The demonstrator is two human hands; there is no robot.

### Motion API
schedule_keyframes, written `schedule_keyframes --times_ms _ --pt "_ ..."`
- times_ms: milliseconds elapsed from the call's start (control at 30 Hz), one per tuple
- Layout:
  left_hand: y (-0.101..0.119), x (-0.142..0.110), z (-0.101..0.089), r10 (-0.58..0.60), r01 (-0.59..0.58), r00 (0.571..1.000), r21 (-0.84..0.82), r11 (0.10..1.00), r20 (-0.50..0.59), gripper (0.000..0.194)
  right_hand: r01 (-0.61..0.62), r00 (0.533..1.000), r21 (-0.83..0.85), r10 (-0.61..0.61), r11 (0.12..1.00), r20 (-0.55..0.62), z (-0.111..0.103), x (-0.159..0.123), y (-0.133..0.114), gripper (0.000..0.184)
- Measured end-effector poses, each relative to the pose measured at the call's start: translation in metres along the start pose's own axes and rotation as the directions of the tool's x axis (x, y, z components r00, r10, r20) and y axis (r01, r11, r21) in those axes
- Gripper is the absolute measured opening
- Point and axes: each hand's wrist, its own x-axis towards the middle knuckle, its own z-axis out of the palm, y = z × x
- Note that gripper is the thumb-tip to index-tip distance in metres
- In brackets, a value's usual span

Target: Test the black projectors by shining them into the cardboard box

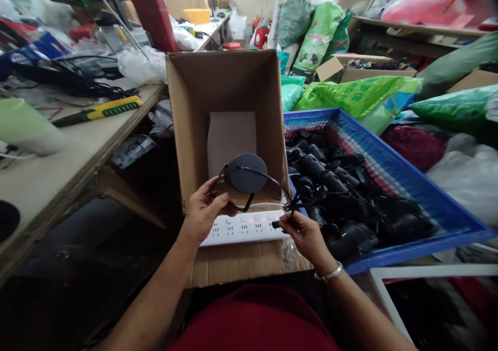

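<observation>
My left hand [205,209] is closed round a round black device [246,173] on a stalk and holds it up over the open cardboard box [194,112]. A thin black cable [272,180] runs from the device to my right hand [304,233]. That hand pinches the cable's small plug at the right end of a white power strip [243,228], whose red lights glow. The strip lies across the box's lowered front flap [241,263]. A pale sheet lies at the bottom of the box.
A blue plastic crate [408,185] on the right holds several black devices with cables. Green and white bags pile up behind it. A wooden workbench [58,169] on the left bears a yellow-handled tool [105,109], a green cup and cables.
</observation>
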Motion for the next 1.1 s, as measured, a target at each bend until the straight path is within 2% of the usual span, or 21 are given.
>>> schedule_keyframes --times_ms 167,433,600,800,1000,1100 --pt "-0.010 0.003 -0.006 -0.002 0.002 1.000 -0.029 1.000 0.002 0.060 0.048 0.999 -0.096 -0.047 0.994 0.006 0.008 0.014 0.002 0.014" --pt "-0.020 0.011 -0.014 -0.007 0.006 1.000 -0.078 0.997 -0.021 0.062 0.140 0.988 -0.197 -0.124 0.970 0.090 0.008 0.031 -0.008 0.010" --pt "-0.025 0.016 -0.017 -0.031 0.029 0.999 -0.095 0.995 -0.023 0.065 0.200 0.978 -0.240 -0.180 0.950 0.103 0.005 0.030 -0.006 0.009" --pt "-0.033 0.022 -0.015 -0.030 0.029 1.000 -0.121 0.992 -0.005 0.062 0.282 0.948 -0.237 -0.233 0.930 0.216 0.000 0.029 -0.010 0.015" --pt "-0.037 0.028 -0.014 -0.045 0.042 0.999 -0.121 0.992 -0.020 0.063 0.251 0.953 -0.234 -0.198 0.939 0.228 0.010 0.022 0.003 0.012" --pt "-0.044 0.033 -0.013 -0.038 0.033 0.998 -0.119 0.992 -0.042 0.063 0.247 0.956 -0.228 -0.198 0.942 0.216 0.015 0.014 0.006 0.017"
